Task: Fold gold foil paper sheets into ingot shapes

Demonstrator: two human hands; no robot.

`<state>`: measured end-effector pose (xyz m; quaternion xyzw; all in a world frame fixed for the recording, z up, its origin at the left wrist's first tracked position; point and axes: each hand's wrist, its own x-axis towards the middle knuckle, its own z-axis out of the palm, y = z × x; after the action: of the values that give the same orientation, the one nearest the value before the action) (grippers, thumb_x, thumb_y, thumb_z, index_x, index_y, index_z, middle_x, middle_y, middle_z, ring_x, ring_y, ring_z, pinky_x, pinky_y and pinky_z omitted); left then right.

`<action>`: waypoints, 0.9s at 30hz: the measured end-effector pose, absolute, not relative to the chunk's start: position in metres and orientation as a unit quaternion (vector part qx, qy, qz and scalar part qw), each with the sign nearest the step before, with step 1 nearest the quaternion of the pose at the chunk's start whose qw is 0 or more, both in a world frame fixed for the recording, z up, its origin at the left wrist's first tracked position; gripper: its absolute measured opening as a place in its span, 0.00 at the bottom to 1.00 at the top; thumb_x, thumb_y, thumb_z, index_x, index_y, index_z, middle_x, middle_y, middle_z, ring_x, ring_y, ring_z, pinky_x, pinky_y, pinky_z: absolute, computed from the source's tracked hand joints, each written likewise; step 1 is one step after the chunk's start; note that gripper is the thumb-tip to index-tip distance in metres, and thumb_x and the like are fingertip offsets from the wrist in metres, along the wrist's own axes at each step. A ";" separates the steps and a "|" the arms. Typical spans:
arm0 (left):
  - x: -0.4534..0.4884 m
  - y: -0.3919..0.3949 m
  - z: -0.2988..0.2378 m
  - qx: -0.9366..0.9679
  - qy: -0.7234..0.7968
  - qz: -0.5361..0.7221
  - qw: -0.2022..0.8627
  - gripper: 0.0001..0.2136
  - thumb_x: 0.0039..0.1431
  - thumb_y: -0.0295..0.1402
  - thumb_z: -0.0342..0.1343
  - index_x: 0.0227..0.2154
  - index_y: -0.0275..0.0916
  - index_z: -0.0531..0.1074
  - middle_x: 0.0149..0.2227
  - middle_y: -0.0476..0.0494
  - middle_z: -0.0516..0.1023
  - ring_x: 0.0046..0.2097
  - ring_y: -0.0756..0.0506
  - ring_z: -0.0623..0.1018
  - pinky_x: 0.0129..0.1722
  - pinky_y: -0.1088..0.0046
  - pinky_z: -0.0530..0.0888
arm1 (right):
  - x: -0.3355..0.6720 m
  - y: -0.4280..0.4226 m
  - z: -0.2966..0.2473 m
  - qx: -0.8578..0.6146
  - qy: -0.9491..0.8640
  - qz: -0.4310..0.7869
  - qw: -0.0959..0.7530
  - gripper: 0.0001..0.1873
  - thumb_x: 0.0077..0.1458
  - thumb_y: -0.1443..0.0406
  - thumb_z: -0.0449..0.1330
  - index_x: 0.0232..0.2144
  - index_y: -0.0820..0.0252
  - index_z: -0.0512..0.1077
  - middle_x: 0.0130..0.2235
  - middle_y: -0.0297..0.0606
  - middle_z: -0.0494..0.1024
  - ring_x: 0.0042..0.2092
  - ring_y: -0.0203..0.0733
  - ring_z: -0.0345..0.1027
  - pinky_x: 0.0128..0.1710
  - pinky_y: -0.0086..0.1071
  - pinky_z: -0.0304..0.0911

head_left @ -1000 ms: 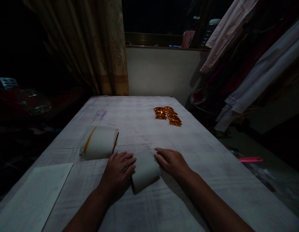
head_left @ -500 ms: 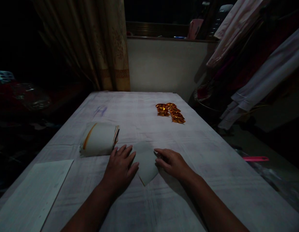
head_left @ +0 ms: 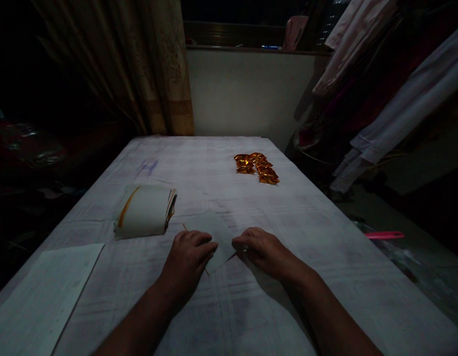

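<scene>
A small square of pale paper lies on the table, turned with a corner toward me. My left hand is closed over its left corner, fingers bent and thumb on top; a thin orange-gold edge shows beside the fingers. My right hand pinches the right corner between thumb and fingers, with that edge lifted a little and a dark underside showing. The fingertips partly cover both corners. To the left sits a thick, curved stack of similar paper with an orange stripe.
Several folded gold foil pieces lie in two rows at the table's far right. A white sheet rests at the front left of the cloth-covered table. Clothes hang on the right; a curtain hangs behind.
Both hands have closed on the paper's side corners; the left fingers, spread flat before, are now bent around the edge. The right corner has lifted. The view has shifted slightly.
</scene>
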<state>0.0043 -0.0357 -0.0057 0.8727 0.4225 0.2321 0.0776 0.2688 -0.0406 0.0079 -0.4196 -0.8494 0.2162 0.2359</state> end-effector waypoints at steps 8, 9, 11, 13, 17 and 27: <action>0.004 -0.042 0.007 0.883 0.415 0.190 0.108 0.11 0.63 0.37 0.59 0.47 0.46 0.78 0.52 0.42 0.79 0.55 0.38 0.75 0.60 0.46 0.61 | 0.264 -0.037 0.006 -0.412 -0.861 0.170 0.246 0.10 0.61 0.72 0.59 0.41 0.57 0.79 0.35 0.37 0.77 0.37 0.40 0.70 0.37 0.30 0.64; 0.004 -0.043 0.008 0.883 0.416 0.187 0.112 0.12 0.61 0.39 0.61 0.47 0.46 0.78 0.53 0.42 0.79 0.55 0.37 0.75 0.61 0.45 0.60 | 0.264 -0.036 0.005 -0.411 -0.863 0.163 0.245 0.09 0.61 0.70 0.60 0.40 0.56 0.79 0.34 0.37 0.77 0.37 0.39 0.70 0.36 0.30 0.64; 0.004 -0.044 0.009 0.883 0.416 0.183 0.116 0.15 0.58 0.43 0.64 0.46 0.45 0.78 0.53 0.41 0.78 0.56 0.35 0.75 0.61 0.43 0.60 | 0.264 -0.035 0.003 -0.409 -0.867 0.149 0.243 0.07 0.61 0.68 0.61 0.37 0.56 0.80 0.33 0.37 0.76 0.36 0.39 0.69 0.35 0.30 0.63; 0.004 -0.044 0.008 0.885 0.413 0.182 0.117 0.18 0.56 0.44 0.66 0.47 0.45 0.77 0.54 0.40 0.78 0.56 0.34 0.74 0.62 0.41 0.60 | 0.265 -0.034 0.001 -0.407 -0.868 0.138 0.248 0.06 0.61 0.67 0.62 0.35 0.55 0.80 0.34 0.37 0.77 0.36 0.39 0.70 0.35 0.30 0.63; 0.003 -0.044 0.005 0.885 0.414 0.183 0.110 0.21 0.55 0.46 0.66 0.50 0.46 0.76 0.56 0.40 0.77 0.58 0.33 0.73 0.63 0.39 0.57 | 0.263 -0.032 -0.002 -0.404 -0.867 0.132 0.260 0.06 0.62 0.67 0.62 0.35 0.55 0.80 0.34 0.38 0.78 0.36 0.39 0.71 0.36 0.31 0.65; 0.005 -0.052 0.009 0.884 0.390 0.188 0.177 0.15 0.60 0.37 0.59 0.50 0.48 0.76 0.52 0.44 0.80 0.59 0.35 0.74 0.64 0.38 0.57 | 0.256 -0.039 0.011 -0.409 -0.848 0.169 0.290 0.09 0.66 0.66 0.52 0.41 0.57 0.73 0.54 0.47 0.77 0.56 0.48 0.70 0.54 0.45 0.65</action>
<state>0.0050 -0.0519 0.0088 0.8840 0.3898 0.1878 0.1770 0.2556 -0.0392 0.0111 -0.4092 -0.8483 0.1693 0.2904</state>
